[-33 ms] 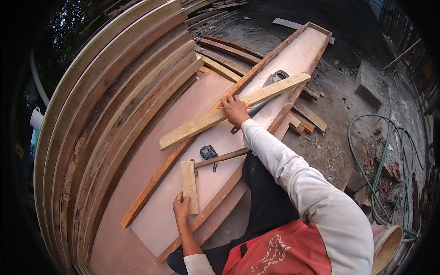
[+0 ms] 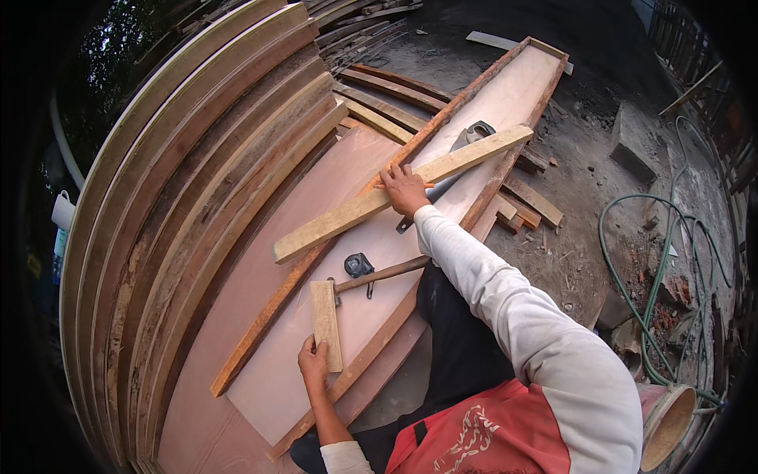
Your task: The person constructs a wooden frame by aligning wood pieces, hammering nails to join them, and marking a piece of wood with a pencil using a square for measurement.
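My left hand (image 2: 313, 362) grips the lower end of a short wood block (image 2: 324, 320), thumb on its face. My right hand (image 2: 405, 193) is wrapped over a long wooden batten (image 2: 332, 227), with an orange pencil (image 2: 382, 186) sticking out from its fingers. The batten lies slantwise across a long shallow wooden box (image 2: 276, 347) with raised edge strips. Between my hands, a black tape measure (image 2: 358, 265) and a hammer (image 2: 387, 272) lie on the box's pale panel; the block covers part of the hammer's head. Under the batten is a handsaw (image 2: 476, 133), partly hidden.
Tall curved-looking boards (image 2: 197, 182) stand along the left. A wide plywood sheet (image 2: 347, 162) lies beneath the box. Wood offcuts (image 2: 533, 201), a concrete block (image 2: 632, 142), a green hose (image 2: 643, 332) and a bucket (image 2: 667, 426) are on the right.
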The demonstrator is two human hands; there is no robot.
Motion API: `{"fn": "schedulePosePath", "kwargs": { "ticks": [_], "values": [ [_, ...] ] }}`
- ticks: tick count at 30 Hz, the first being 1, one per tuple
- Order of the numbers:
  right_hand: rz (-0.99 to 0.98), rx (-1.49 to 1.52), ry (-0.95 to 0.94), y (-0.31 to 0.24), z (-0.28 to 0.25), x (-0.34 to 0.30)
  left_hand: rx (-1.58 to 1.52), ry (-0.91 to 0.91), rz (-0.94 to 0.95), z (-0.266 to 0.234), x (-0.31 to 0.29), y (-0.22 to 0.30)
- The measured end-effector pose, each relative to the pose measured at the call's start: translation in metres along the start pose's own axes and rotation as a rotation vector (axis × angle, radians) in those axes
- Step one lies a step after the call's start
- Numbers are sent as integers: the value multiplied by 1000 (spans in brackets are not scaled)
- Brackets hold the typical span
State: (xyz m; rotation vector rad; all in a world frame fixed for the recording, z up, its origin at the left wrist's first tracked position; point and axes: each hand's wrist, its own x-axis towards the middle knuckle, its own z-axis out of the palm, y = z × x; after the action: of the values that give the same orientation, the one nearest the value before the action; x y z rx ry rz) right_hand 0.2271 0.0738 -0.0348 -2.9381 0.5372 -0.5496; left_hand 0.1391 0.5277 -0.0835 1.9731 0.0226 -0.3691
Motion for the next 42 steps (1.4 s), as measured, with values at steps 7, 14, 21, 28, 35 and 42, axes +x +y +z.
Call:
{"fn": "schedulePosePath", "kwargs": {
  "ticks": [7,14,21,28,35,42],
  "values": [
    [-42,-82,-8,38,18,6,380,337,351,12,-31,0],
    [-318,-31,229,-39,-31,-32,747,325,771,35,-35,137],
    [-681,274,335,-171,-95,-106,1038,391,744,41,-10,186],
    [-947,625,463,-195,-145,-128,682,334,438,-80,-81,140],
    [-162,1414,-589,-168,-109,-114,-29,92,13,-191,-193,28],
    [-426,1772,-1302,-279,-130,-176,-414,-58,-129,-217,-281,-53]
  ]
}}
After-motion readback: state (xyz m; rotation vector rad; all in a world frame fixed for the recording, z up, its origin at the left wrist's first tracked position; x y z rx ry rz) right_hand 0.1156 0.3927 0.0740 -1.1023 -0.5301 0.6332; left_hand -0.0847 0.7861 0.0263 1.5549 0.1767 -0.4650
